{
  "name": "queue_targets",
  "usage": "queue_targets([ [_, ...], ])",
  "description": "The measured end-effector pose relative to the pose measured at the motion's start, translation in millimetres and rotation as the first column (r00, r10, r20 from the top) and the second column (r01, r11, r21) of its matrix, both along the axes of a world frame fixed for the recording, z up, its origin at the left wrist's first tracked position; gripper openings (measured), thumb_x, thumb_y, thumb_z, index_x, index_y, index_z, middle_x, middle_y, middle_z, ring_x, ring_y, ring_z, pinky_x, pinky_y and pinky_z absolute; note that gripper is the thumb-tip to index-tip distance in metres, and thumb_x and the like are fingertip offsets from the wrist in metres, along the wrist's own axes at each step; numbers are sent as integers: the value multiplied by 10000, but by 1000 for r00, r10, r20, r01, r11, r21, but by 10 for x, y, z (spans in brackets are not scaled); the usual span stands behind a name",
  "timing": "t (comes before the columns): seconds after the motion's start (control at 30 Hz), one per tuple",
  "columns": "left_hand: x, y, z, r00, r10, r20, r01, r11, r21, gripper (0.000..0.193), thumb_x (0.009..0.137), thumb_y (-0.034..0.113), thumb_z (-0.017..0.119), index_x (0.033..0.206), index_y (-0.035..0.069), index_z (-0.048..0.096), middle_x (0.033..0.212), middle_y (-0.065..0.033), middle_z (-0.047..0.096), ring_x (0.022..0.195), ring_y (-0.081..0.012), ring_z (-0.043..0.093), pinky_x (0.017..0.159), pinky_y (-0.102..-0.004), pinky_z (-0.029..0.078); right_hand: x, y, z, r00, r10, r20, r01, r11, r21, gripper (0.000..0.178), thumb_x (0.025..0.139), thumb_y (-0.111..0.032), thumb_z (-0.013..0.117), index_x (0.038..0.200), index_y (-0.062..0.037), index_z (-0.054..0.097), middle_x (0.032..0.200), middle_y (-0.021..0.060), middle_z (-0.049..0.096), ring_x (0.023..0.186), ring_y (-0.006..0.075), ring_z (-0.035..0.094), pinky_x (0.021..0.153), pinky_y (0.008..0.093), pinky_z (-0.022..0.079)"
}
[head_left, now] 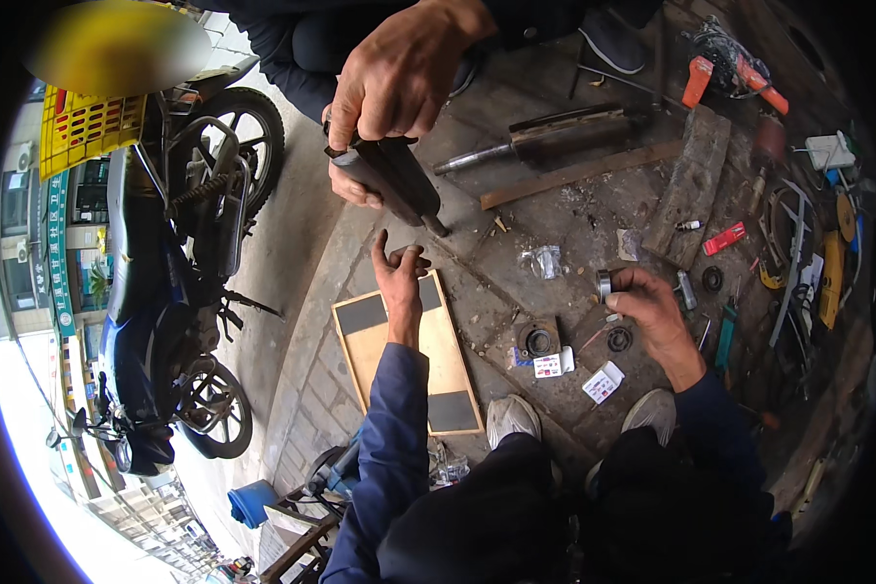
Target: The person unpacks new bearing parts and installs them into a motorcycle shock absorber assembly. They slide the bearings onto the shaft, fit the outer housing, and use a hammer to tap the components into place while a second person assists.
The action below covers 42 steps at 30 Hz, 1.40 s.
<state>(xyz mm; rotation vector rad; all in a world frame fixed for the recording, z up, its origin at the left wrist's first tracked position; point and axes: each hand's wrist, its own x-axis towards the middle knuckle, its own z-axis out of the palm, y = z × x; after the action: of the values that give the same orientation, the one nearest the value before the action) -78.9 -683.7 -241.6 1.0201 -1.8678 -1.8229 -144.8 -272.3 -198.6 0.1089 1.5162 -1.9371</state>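
Note:
My left hand (399,282) reaches forward with its fingers apart, holding nothing. Just beyond its fingertips is a dark metal roller (389,180) with a short shaft, tilted and gripped by another person's hands (399,83). Off to the right, my right hand (649,313) pinches a shiny ring-shaped bearing (604,283) between thumb and fingers. On the ground near that hand lie a dark bearing (619,339), a square plate with a round bearing (537,340) in it, and small white boxes (603,383). A crumpled clear plastic bag (543,262) lies between my hands.
A wood-framed board (399,347) lies below my left hand. Farther off are a second roller (565,136), a wooden block (696,180) and an orange-handled tool (715,78). Assorted tools and a yellow level-like piece (831,279) crowd the right. A motorcycle (156,263) stands at left.

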Motion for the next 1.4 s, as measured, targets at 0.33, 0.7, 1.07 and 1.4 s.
queue_targets([
  [0.33,177,-107,-112,996,84,-3,-84,996,30,822,969,25,709,1658,1,260,1013,-151,734,757,-171,690,645,-274,549,-11,-10,26,998,7,58,-7,1000,3,269,860,-91,820,1087,25,735,993,25,713,913,121,641,822,285,498],
  [0.7,99,3,-95,1000,-9,4,9,999,47,740,1004,48,700,1624,-30,304,1025,-140,736,782,-170,689,677,-270,551,-27,-27,41,1000,15,26,-14,1000,-1,251,844,-107,819,1046,4,721,967,14,695,890,113,624,828,293,483],
  [1.07,149,-17,-207,1000,1,19,-3,997,78,748,993,38,702,1613,-52,293,1012,-149,739,752,-177,687,648,-268,552,-30,-22,35,1000,23,3,-23,1000,2,262,858,-152,816,1042,19,740,973,38,716,928,136,643,864,309,495],
  [1.4,175,-56,-263,1000,0,13,-1,996,94,764,989,60,720,1611,-57,291,1016,-152,736,774,-178,691,661,-277,555,-19,-24,19,1000,17,24,-17,1000,-2,289,862,-168,813,1062,24,734,993,42,710,938,132,641,850,296,495],
])
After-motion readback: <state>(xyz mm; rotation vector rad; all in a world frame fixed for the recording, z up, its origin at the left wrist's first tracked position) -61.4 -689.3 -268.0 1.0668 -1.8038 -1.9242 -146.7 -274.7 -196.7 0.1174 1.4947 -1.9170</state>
